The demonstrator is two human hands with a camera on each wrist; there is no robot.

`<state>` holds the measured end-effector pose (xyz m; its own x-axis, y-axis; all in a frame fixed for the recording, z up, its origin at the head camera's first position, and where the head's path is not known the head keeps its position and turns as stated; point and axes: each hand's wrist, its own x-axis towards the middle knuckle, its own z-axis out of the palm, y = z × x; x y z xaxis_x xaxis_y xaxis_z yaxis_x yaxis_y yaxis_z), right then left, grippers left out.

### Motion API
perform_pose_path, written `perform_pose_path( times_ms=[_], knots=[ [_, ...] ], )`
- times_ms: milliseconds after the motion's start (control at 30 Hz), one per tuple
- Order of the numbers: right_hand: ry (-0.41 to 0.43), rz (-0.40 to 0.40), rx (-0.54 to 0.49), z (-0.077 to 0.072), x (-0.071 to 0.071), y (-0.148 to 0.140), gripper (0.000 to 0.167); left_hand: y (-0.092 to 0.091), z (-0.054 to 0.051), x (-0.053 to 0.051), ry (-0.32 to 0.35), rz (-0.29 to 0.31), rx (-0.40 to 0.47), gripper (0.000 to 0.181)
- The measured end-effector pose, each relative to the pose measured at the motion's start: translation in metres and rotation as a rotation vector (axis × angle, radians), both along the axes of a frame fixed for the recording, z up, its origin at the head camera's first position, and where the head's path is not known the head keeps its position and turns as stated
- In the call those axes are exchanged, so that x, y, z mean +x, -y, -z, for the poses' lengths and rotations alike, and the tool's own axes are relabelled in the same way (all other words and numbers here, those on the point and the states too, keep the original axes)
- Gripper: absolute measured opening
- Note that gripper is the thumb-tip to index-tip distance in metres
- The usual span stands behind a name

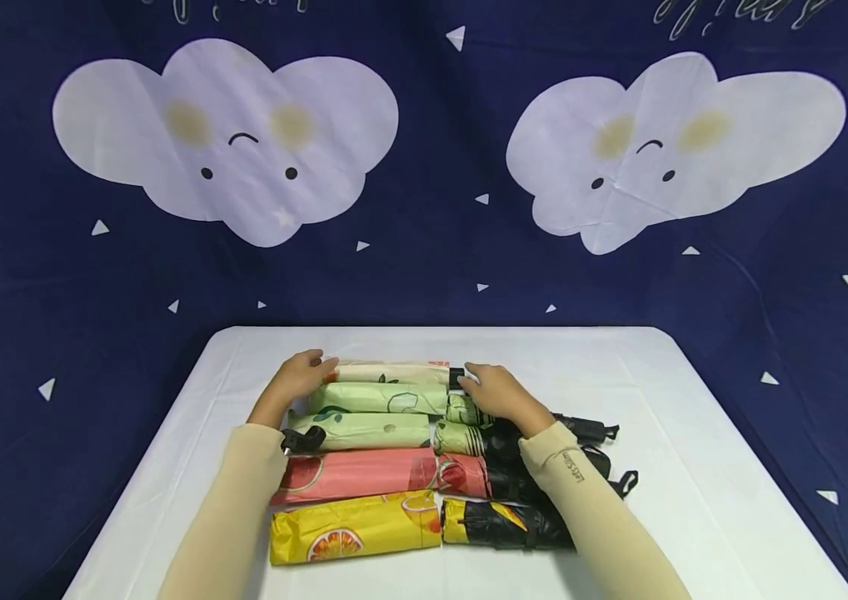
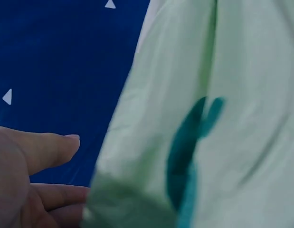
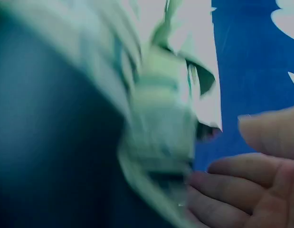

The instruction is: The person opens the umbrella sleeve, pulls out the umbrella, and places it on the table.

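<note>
Several folded umbrellas in printed fabric lie side by side in a row. My left hand [image 1: 304, 374] is at the left end of the farthest one, a cream umbrella [image 1: 397, 373]. By its black right end is my right hand [image 1: 497, 393], fingers spread. Nearer lie a pale green umbrella [image 1: 371, 398], a second green umbrella [image 1: 375, 431], a pink umbrella [image 1: 371, 473] and a yellow umbrella [image 1: 360, 529] with orange slices. Green fabric [image 2: 241, 133] fills much of the left wrist view, beside my parted thumb and fingers. The right wrist view is blurred; thumb and fingers stand apart there too.
The umbrellas lie on a white table [image 1: 694, 467]. A black hooked piece [image 1: 304, 439] sticks out at the row's left, and black handles with straps [image 1: 589, 429] at its right, partly behind my right forearm. A dark blue cloth [image 1: 439, 275] with clouds hangs behind.
</note>
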<state>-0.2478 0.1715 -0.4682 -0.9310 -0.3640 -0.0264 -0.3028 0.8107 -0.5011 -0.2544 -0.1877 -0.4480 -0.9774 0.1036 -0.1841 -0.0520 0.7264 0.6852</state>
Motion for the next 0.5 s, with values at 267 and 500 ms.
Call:
perform_pose_path(
  times_ms=[267, 500],
  knots=[
    [0.046, 0.145, -0.168, 0.028, -0.003, 0.01, 0.054, -0.005, 0.019, 0.003, -0.049, -0.021, -0.01, 0.058],
    [0.043, 0.182, -0.149, 0.032, 0.0, 0.016, 0.056, -0.005, 0.028, 0.002, -0.093, -0.076, 0.005, 0.061]
  ],
)
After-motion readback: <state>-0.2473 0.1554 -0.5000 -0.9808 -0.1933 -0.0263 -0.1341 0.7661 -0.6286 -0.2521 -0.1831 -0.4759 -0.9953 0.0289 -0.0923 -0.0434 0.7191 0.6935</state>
